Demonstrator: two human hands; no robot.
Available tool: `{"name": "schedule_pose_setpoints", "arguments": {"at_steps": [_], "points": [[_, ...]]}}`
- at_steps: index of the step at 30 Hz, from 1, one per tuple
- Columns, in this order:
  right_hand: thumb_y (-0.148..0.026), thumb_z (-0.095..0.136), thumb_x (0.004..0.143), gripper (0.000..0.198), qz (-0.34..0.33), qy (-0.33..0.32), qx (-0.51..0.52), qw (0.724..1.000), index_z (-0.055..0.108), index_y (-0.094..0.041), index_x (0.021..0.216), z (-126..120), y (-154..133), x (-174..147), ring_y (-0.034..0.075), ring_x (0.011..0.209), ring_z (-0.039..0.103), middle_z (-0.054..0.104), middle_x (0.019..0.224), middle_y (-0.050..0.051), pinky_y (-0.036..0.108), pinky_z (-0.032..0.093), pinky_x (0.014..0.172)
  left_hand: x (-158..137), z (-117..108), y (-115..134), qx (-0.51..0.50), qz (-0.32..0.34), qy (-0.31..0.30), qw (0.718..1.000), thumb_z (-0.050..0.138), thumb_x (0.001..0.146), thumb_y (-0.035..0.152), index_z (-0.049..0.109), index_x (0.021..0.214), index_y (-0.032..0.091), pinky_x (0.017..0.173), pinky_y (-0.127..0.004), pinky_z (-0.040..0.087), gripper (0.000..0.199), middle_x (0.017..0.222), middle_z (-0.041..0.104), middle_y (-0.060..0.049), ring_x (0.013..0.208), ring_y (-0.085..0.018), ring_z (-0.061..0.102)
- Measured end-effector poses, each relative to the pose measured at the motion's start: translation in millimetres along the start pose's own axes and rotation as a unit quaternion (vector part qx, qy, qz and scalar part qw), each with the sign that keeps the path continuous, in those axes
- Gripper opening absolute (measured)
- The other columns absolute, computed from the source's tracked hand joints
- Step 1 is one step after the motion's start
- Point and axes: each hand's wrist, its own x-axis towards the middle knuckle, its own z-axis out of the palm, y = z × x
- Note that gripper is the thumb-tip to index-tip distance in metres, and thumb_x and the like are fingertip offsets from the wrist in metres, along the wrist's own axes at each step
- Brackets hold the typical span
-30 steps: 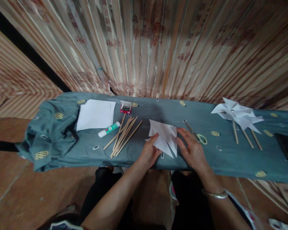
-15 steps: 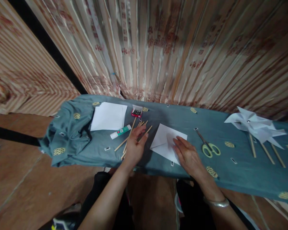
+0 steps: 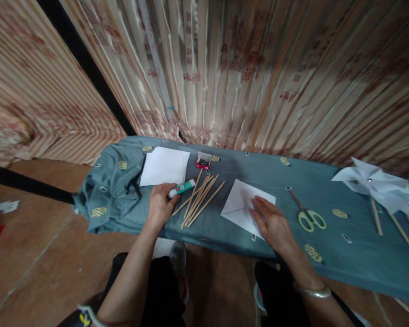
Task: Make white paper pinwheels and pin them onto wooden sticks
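My left hand (image 3: 161, 204) is closed around the white end of a green and white glue stick (image 3: 184, 186), beside the stack of paper. My right hand (image 3: 271, 221) lies with its fingers stretched out on a square white sheet of paper (image 3: 240, 197). Crease lines run across that sheet, and the fingers cover part of its right side. Several thin wooden sticks (image 3: 201, 200) lie in a loose bunch between the two hands. To the right of my right hand rest scissors (image 3: 306, 213) with pale green handles.
A stack of white paper (image 3: 165, 165) sits at the back left, near a small red box (image 3: 203, 161) of dark metal bits. Paper pinwheels (image 3: 378, 181) on wooden sticks lie at the right. A teal patterned cloth (image 3: 259, 165) covers the narrow table, with a curtain (image 3: 218, 68) behind.
My left hand has moved left from above the wooden sticks and taken hold of the glue stick. My right hand stays on the paper. The whole view has shifted slightly.
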Motion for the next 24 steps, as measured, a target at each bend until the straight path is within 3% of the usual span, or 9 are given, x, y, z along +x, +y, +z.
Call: {"name": "schedule_pose_setpoints", "arguments": {"at_steps": [6,10,11,13,15,17,21,24], "points": [[-0.041,0.040,0.096,0.044,0.021,0.022,0.051,0.998,0.067,-0.014,0.117,-4.0,-9.8,6.3,0.030,0.121,0.060,0.065,0.127,0.018,0.052,0.048,0.103,3.4,0.3,-0.2,-0.023,-0.028,0.019,0.999,0.060,0.075,0.033,0.074,0.098,0.019,0.092,-0.041,0.045,0.030,0.100,0.072,-0.010,0.098,-0.029,0.060],[-0.043,0.049,0.092,0.036,0.099,0.027,0.188,0.977,0.069,-0.020,0.111,-22.2,-34.1,9.2,0.027,0.113,0.064,0.069,0.121,0.013,0.046,0.048,0.103,-6.4,6.8,31.9,-0.210,-0.075,0.046,0.974,0.068,0.072,0.039,0.075,0.098,0.018,0.087,-0.035,0.047,0.034,0.096,0.073,-0.007,0.089,-0.024,0.062],[-0.044,0.053,0.090,0.035,0.135,0.006,0.249,0.959,0.069,-0.020,0.111,-26.3,-41.8,8.5,0.025,0.104,0.067,0.071,0.117,0.012,0.043,0.051,0.097,-12.9,10.9,45.1,-0.282,-0.090,0.028,0.955,0.071,0.070,0.039,0.075,0.098,0.018,0.084,-0.033,0.048,0.035,0.094,0.073,-0.006,0.087,-0.023,0.063],[-0.048,0.063,0.083,0.040,0.195,-0.055,0.402,0.893,0.068,-0.021,0.113,-32.2,-56.5,5.1,0.021,0.088,0.069,0.074,0.106,0.010,0.036,0.056,0.082,-30.3,21.0,73.3,-0.389,-0.124,-0.077,0.910,0.073,0.070,0.038,0.075,0.099,0.019,0.077,-0.030,0.049,0.034,0.091,0.073,-0.005,0.081,-0.020,0.063],[-0.050,0.070,0.077,0.044,0.220,-0.097,0.515,0.823,0.069,-0.022,0.110,-34.7,-67.5,-0.1,0.019,0.082,0.068,0.074,0.095,0.006,0.032,0.055,0.076,-49.7,32.0,97.8,-0.428,-0.134,-0.184,0.874,0.078,0.068,0.033,0.077,0.092,0.020,0.073,-0.028,0.049,0.028,0.085,0.073,-0.005,0.076,-0.019,0.063],[-0.050,0.074,0.073,0.041,0.243,-0.110,0.573,0.775,0.071,-0.021,0.101,-35.6,-73.3,-5.4,0.017,0.078,0.067,0.073,0.087,0.004,0.030,0.053,0.075,-65.5,42.3,113.9,-0.453,-0.118,-0.256,0.846,0.077,0.070,0.031,0.078,0.090,0.020,0.077,-0.028,0.049,0.022,0.090,0.074,-0.007,0.084,-0.021,0.064],[-0.048,0.078,0.068,0.034,0.281,-0.105,0.595,0.746,0.073,-0.019,0.086,-38.6,-67.4,-10.2,0.014,0.068,0.061,0.070,0.075,0.001,0.027,0.050,0.067,-76.7,57.9,123.2,-0.458,-0.111,-0.292,0.832,0.075,0.074,0.029,0.079,0.092,0.021,0.080,-0.029,0.048,0.021,0.090,0.075,-0.007,0.086,-0.022,0.065],[-0.048,0.081,0.066,0.033,0.329,-0.029,0.603,0.726,0.073,-0.018,0.076,-45.3,-49.4,-6.4,0.010,0.056,0.053,0.067,0.066,0.000,0.023,0.045,0.054,-71.1,62.9,122.2,-0.433,-0.106,-0.294,0.845,0.075,0.074,0.030,0.079,0.091,0.022,0.077,-0.029,0.049,0.019,0.086,0.074,-0.007,0.083,-0.022,0.065]]}}
